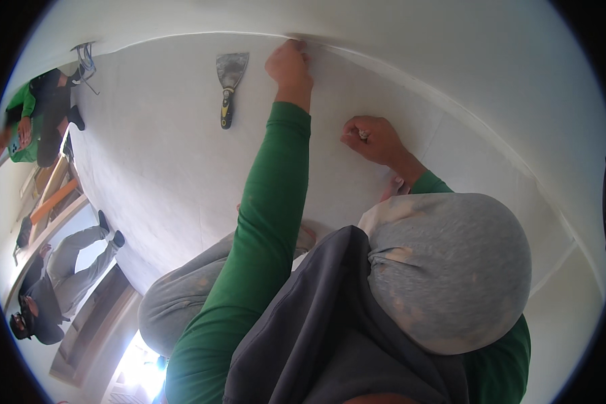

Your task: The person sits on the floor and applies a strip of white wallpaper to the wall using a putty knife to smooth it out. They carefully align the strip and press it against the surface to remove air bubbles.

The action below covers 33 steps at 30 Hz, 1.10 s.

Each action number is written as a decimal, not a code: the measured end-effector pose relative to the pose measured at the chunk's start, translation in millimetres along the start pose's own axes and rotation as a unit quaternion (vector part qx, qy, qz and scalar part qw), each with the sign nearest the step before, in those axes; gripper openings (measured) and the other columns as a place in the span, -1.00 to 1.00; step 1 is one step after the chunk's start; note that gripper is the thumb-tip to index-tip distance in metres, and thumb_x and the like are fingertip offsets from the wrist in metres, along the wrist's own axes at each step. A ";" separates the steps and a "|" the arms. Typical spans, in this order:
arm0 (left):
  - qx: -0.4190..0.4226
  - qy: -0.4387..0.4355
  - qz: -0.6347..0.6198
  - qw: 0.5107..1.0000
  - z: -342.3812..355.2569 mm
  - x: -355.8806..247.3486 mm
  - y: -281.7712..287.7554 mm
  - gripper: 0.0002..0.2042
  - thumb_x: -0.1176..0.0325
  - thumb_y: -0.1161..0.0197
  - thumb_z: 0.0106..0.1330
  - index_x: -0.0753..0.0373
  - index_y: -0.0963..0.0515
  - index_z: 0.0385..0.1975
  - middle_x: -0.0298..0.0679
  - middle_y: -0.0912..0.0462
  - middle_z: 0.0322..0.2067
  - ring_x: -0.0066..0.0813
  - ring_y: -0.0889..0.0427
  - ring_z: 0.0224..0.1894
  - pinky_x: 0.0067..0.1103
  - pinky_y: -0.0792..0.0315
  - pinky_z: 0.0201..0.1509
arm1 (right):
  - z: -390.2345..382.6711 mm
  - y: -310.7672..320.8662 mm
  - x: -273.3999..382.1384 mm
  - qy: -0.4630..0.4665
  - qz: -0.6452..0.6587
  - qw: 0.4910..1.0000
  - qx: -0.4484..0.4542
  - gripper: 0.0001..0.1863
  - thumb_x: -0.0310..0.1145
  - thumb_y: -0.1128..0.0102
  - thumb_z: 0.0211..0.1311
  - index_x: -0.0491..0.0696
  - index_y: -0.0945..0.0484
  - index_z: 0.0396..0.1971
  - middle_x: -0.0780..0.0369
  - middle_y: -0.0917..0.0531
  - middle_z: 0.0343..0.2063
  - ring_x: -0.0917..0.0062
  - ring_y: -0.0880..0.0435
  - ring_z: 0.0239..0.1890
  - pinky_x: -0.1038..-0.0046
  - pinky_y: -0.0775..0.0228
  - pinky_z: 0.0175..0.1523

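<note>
My left hand (289, 64) reaches far out to the line where the pale grey floor (161, 114) meets the white wall (411, 40). Its fingers are closed and pressed into that joint; whatever they may hold is hidden. Closer in, my right hand (377, 139) is curled above the floor near my knee. A small whitish crumpled lump (363, 135) shows inside its fingers. Left of my left hand lies a putty knife (229, 87), flat on the floor, its wide smeared blade toward the wall and its black and yellow handle toward me.
Loose wires (85, 64) stick out at the far left. One person in green (30, 121) sits beyond them; another person in grey trousers (74, 269) is lower left, near timber pieces (57, 198). My bent knee (451, 269) rises before my right arm.
</note>
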<state>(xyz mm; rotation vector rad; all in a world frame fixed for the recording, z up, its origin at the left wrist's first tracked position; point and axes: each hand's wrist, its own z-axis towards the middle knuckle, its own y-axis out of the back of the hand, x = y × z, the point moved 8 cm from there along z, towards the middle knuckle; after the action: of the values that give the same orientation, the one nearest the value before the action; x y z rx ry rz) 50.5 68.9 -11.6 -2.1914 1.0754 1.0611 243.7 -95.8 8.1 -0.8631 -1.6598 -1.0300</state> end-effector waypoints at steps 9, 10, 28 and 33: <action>-0.004 0.087 -0.079 0.993 -22.1 10.3 -4.5 -0.83 0.45 -0.30 0.45 0.34 -0.61 -0.05 -0.08 -0.82 -0.12 -0.52 -0.50 -0.43 -0.61 -0.36 -0.46 | -1.5 4.0 8.7 0.017 -0.018 1.000 -0.007 -0.78 -0.22 -0.53 0.32 -0.02 -0.73 -0.23 0.25 -0.63 -0.54 0.40 -0.59 -0.52 0.36 -0.48 -0.29; -0.002 0.090 -0.086 0.992 -23.6 11.8 -5.2 -0.84 0.46 -0.29 0.45 0.33 -0.61 -0.05 -0.09 -0.82 -0.11 -0.53 -0.50 -0.43 -0.62 -0.36 -0.46 | -1.6 4.0 8.5 0.014 -0.019 1.000 -0.005 -0.79 -0.22 -0.52 0.33 -0.02 -0.73 -0.23 0.25 -0.64 -0.53 0.40 -0.60 -0.51 0.36 -0.49 -0.29; 0.076 0.079 -0.139 0.984 -63.6 12.3 -21.9 -0.81 0.45 -0.31 0.39 0.30 -0.58 -0.05 -0.14 -0.80 -0.05 -0.55 -0.45 -0.50 -0.63 -0.35 -0.44 | -0.3 4.9 7.2 0.023 -0.003 1.000 -0.008 -0.85 -0.24 -0.43 0.40 0.00 -0.73 -0.24 0.26 -0.71 -0.47 0.40 -0.68 -0.45 0.35 -0.52 -0.25; 0.100 0.074 -0.121 0.985 -72.7 12.3 -23.8 -0.81 0.42 -0.32 0.45 0.27 -0.59 -0.02 -0.14 -0.80 -0.02 -0.58 -0.46 -0.45 -0.65 -0.41 -0.38 | -1.0 4.7 7.4 0.028 -0.003 0.999 -0.019 -0.84 -0.23 -0.43 0.39 0.00 -0.72 -0.26 0.25 -0.71 -0.47 0.37 -0.69 -0.44 0.33 -0.53 -0.25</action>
<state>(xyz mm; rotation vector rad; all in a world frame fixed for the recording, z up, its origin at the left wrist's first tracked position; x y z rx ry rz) 106.0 27.5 23.0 -2.1953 0.9050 0.6635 246.1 -94.3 16.5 -0.8468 -1.6009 -1.0828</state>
